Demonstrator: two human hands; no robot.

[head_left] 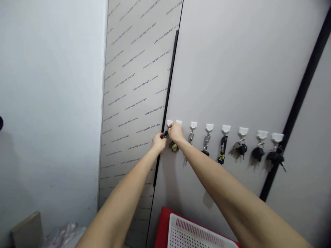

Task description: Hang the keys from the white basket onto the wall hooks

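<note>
My left hand (pixel 158 142) is closed on a small key with a black head (pixel 166 133), just below the leftmost white hook (pixel 169 122). Beside it, my right hand (pixel 176 132) is pinched at the same hook, its fingertips touching the upper end of the key. Whether a ring sits between those fingertips is too small to tell. The second hook (pixel 179 122) is partly covered by my right hand. Beneath that hand hangs a bunch with a yellowish-green piece (pixel 174 147).
More hooks run right along the grey panel (pixel 232 69), holding a metal clip chain (pixel 191 137), a black strap (pixel 222 148) and dark key bunches (pixel 257 154). A black handle strip (pixel 170 82) stands left. Below is a white perforated basket (pixel 172 225) on something red (pixel 161 224).
</note>
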